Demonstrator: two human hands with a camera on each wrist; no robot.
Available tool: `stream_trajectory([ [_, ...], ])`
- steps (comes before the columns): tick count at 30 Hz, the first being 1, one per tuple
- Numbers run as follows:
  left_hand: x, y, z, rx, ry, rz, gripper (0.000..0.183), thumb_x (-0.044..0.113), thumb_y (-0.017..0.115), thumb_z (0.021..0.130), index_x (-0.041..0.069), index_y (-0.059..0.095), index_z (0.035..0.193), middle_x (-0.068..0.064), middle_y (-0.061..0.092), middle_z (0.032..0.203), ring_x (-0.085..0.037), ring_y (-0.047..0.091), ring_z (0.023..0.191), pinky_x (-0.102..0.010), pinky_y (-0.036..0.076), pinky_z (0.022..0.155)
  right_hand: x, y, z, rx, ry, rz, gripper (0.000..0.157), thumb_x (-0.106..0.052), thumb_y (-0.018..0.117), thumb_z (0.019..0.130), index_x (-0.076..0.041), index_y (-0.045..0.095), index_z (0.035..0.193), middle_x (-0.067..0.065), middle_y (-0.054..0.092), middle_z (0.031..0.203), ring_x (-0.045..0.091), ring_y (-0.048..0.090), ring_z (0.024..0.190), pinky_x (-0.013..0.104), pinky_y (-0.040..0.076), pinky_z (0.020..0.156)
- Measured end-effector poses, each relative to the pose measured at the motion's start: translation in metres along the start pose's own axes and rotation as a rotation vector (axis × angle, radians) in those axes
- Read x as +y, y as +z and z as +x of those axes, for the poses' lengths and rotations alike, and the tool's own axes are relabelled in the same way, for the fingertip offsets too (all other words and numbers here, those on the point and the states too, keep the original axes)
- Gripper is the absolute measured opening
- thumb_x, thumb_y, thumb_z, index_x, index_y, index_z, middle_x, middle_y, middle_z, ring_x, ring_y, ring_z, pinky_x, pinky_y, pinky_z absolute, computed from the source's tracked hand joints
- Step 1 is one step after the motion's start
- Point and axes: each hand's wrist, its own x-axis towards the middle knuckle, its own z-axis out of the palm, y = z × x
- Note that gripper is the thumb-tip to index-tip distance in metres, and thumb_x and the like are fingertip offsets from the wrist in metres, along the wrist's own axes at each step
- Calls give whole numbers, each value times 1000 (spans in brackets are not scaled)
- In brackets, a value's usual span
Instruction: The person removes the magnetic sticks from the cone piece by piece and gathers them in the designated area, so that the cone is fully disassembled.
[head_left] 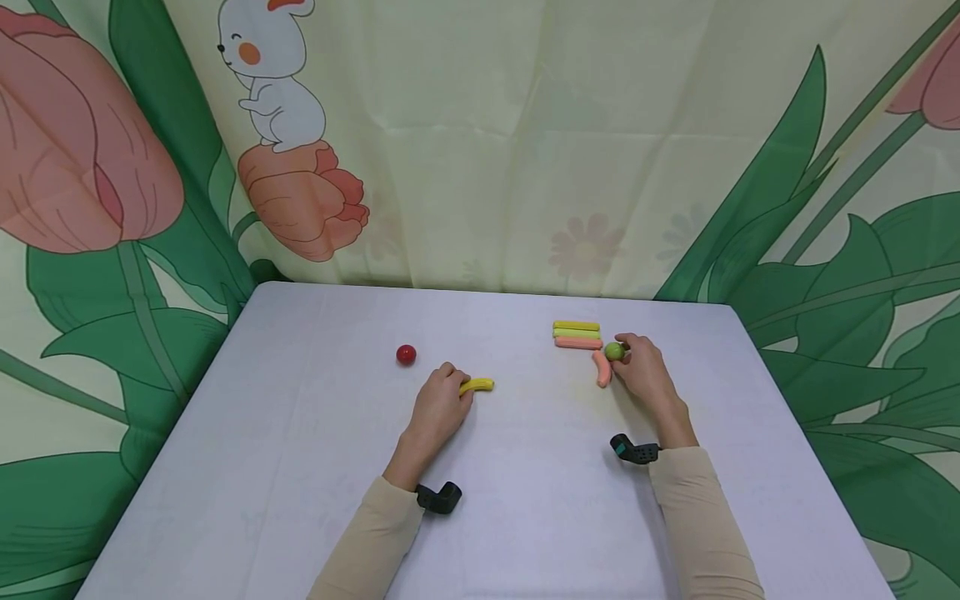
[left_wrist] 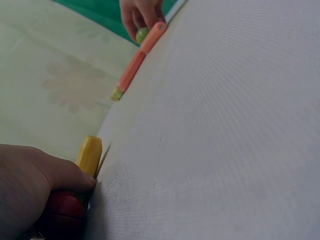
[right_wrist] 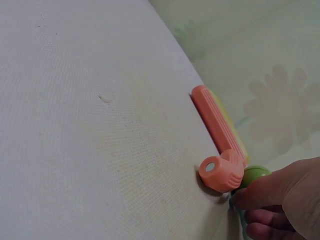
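"How does the left hand [head_left: 438, 408] lie?"
"Reaching forward over the white table [head_left: 540, 500], thumb and fingers pinching a curved yellow stick [head_left: 482, 384]."
"And the right hand [head_left: 648, 375]?"
"Farther out, slanting inward, pinching a green ball [head_left: 614, 351] just beside a curved pink stick [head_left: 602, 369]."
"Beyond?"
"A red ball [head_left: 406, 355] past the left hand; farthest, three straight sticks [head_left: 577, 333], pink, light green and yellow, side by side."

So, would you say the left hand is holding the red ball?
No, the red ball lies on the table, apart from the left hand.
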Motion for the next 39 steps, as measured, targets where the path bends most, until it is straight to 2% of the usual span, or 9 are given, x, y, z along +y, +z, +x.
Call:
stream_trajectory([
  [12,1,-2,-1,-21,-19,-5,26,17,76,89,4,74,111,-8,65,104,-20,61,92,-31,58,89,-2,-3,-4,-14,23,18,54,-5,62,95,7,43,144,27,52,131,34,55,104,45,54,87],
  [21,1,-2,-1,-16,-9,-4,25,17,76,88,4,74,110,-7,65,103,-19,62,91,-32,58,88,-4,-11,-9,12,41,33,55,-3,61,94,3,43,146,27,49,135,35,56,106,44,54,85],
  [25,1,-2,-1,-22,-12,-2,26,18,76,89,4,74,110,-8,65,103,-19,61,91,-31,58,88,-10,-15,-13,42,46,43,55,-5,60,94,2,44,146,26,50,135,34,55,104,42,54,82],
  [30,2,-3,-1,-19,-11,5,26,18,76,89,4,74,110,-8,65,103,-19,61,90,-31,58,87,-22,-17,-17,74,44,65,54,-10,61,96,1,45,146,25,51,135,34,55,107,45,54,87],
  [39,3,-3,-1,-24,-23,-7,25,18,76,89,6,74,111,-7,65,104,-20,61,91,-31,58,89,-41,-11,-22,73,12,95,54,-16,63,96,0,47,145,23,53,133,32,56,106,43,55,86],
])
